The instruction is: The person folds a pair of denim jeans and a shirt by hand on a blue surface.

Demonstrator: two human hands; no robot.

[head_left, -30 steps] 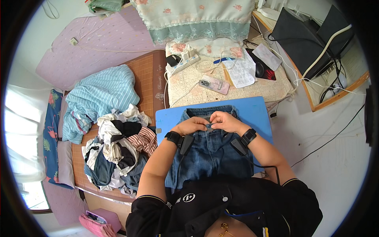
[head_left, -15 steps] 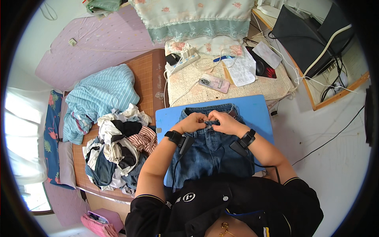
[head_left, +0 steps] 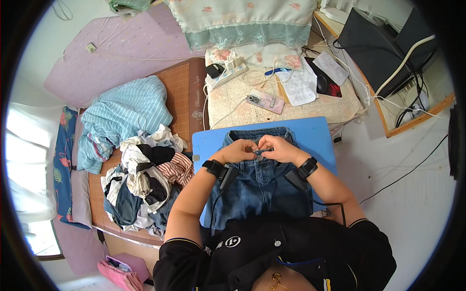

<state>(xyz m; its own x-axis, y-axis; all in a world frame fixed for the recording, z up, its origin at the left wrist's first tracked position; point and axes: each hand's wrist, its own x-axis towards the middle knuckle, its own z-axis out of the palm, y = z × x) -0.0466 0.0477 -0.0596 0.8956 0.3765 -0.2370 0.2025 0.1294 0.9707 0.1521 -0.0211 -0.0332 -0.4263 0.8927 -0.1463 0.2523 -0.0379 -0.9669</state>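
A pair of blue jeans [head_left: 257,186] lies spread on a light blue board [head_left: 315,138], waistband at the far side and legs running toward my body. My left hand [head_left: 239,151] pinches the front of the waistband near its middle. Facing it, my right hand [head_left: 281,149] grips the waistband's other side, so the fingertips of both nearly meet at the fly. Whatever fastening sits between the fingers is mostly covered by them. Behind my hands the rear waistband stays flat and visible. Each wrist wears a black strap with a small dark device and cable.
Left of the board is a heap of mixed clothes [head_left: 145,184] beside a striped blue quilt [head_left: 128,106] on a brown mat. Beyond the board, a patterned cloth surface carries a phone [head_left: 265,101], a power strip [head_left: 228,75], papers [head_left: 298,87] and loose cords. A black monitor [head_left: 369,48] stands far right.
Both hands keep hold of the waistband, with small finger shifts at the fly. The right hand's fingers have tilted slightly. The whole view has moved a little.
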